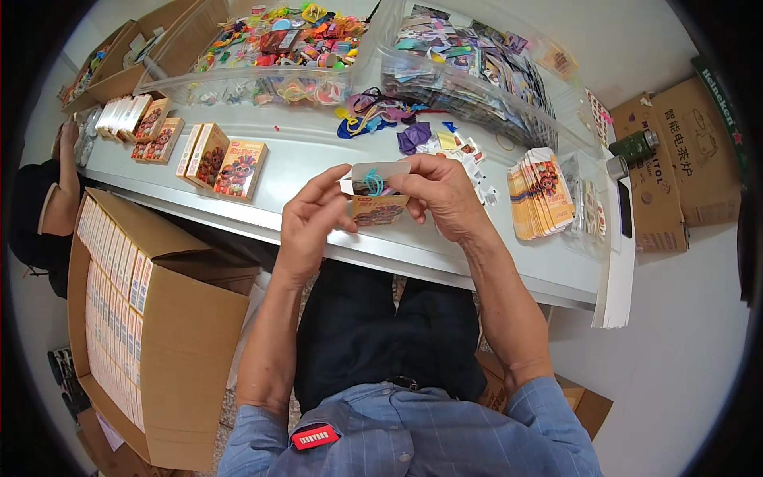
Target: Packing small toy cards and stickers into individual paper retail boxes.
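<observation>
A small orange-and-white printed box [378,213] is held up over the table's front edge, with its top flaps raised. Inside its mouth shows a teal looped cord [372,182]; the rest of the contents is hidden. My left hand [308,220] grips the box's left side, its fingers at the white side flap and partly blurred. On the other side my right hand [447,195] holds the right edge, with thumb and fingertips at the opening. Beyond the box lie a purple pouch [414,138] and a tangle of coloured cords [367,118].
Clear bins of small toys [286,49] and cards [477,60] stand behind. Filled boxes [241,169] stand left; flattened boxes [542,195] are stacked right. A carton of boxes [187,350] sits lower left. Another person's arm [65,171] shows far left.
</observation>
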{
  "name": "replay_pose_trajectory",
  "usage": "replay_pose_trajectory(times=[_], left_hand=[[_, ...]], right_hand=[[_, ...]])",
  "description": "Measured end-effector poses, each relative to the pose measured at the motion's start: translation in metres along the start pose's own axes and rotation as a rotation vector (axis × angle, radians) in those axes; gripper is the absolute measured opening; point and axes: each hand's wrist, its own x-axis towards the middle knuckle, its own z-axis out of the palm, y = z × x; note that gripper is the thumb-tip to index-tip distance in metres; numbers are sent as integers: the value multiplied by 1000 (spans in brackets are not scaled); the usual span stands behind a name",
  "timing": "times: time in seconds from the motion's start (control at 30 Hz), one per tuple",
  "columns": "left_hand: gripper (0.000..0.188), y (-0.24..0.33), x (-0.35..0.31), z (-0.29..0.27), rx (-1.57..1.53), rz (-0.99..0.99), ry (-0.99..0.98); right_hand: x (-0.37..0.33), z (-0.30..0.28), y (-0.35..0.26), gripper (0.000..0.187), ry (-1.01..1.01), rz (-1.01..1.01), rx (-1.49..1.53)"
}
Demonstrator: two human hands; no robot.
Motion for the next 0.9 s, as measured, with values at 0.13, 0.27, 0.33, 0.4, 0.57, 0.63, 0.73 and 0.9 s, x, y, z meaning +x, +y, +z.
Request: replay_pose_trajectory(times=[0.13,0.27,0.33,0.4,0.57,0.63,0.73,0.9], left_hand=[[40,9,5,-3,-218,-148,3],[33,7,9,0,-139,-226,58],[33,14,9,7,-189,-231,61],[32,15,9,8,-238,-233,67],[24,17,14,4,-177,-341,56],[21,23,17,7,-148,-346,46],[18,26,22,10,-103,-336,38],[18,21,18,9,-115,-308,90]], right_hand=[[-1,2,3,16,4,-33,-18],[-1,1,6,14,20,-48,8],[-1,2,6,14,18,-48,-2],[-2,2,7,14,12,-47,-11],[-3,-1,11,14,-34,-46,42],[-3,0,11,15,-38,-57,22],[-4,0,11,17,-31,-88,-17],[-8,6,9,22,-9,-154,-60]])
